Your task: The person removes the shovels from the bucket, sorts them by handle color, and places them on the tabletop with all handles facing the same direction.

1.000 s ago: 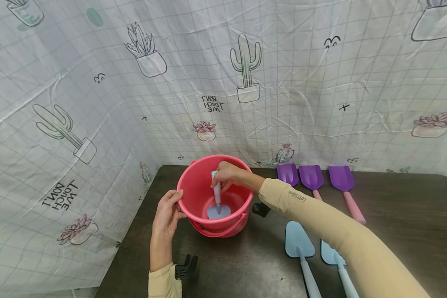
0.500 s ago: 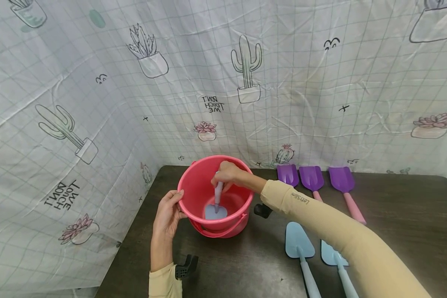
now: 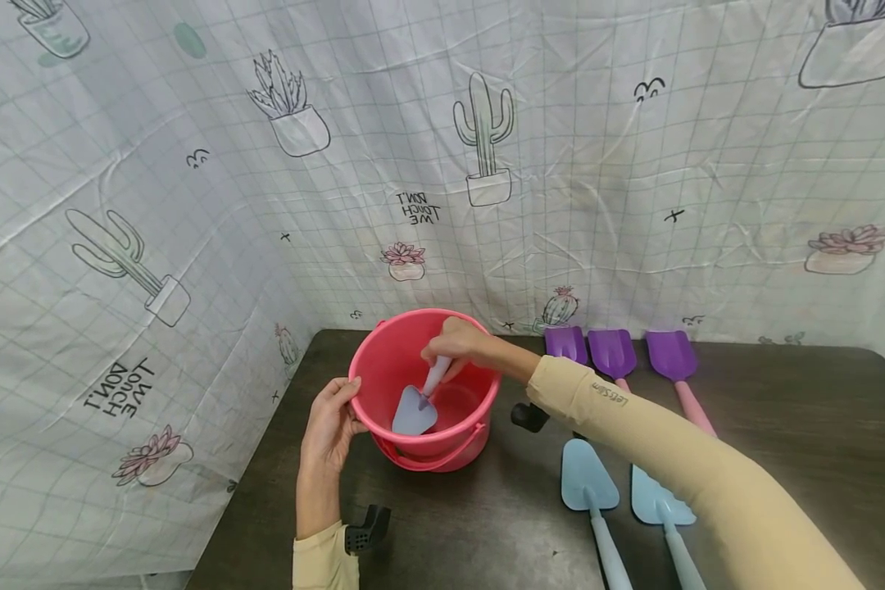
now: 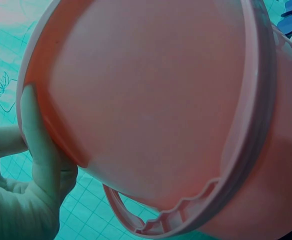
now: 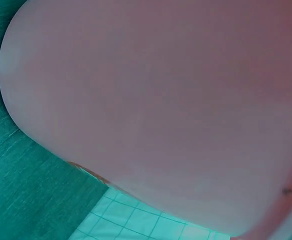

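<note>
A pink bucket (image 3: 378, 369) stands on the dark table, its mouth tipped toward the head camera. My left hand (image 3: 330, 422) grips the left side of its rim; the left wrist view shows the fingers (image 4: 38, 135) over that edge. Inside the bucket, my right hand (image 3: 453, 342) holds a small pale blue trowel (image 3: 415, 412) by its handle. The trowel slants, with its blade low in the bucket and pointing to the lower left. The bucket's wall (image 5: 136, 100) fills most of the right wrist view and hides the right hand and the trowel there.
Two light blue trowels (image 3: 588, 475) lie at the front right, one partly under the right sleeve (image 3: 656, 442). Several purple shovels (image 3: 673, 356) with pink handles lie along the table's back edge. A cactus-print cloth (image 3: 597, 180) hangs behind and at the left.
The trowel in my right hand has swung from near upright to a slant, its blade moving left and turning more into view. My left hand keeps its grip on the bucket rim.
</note>
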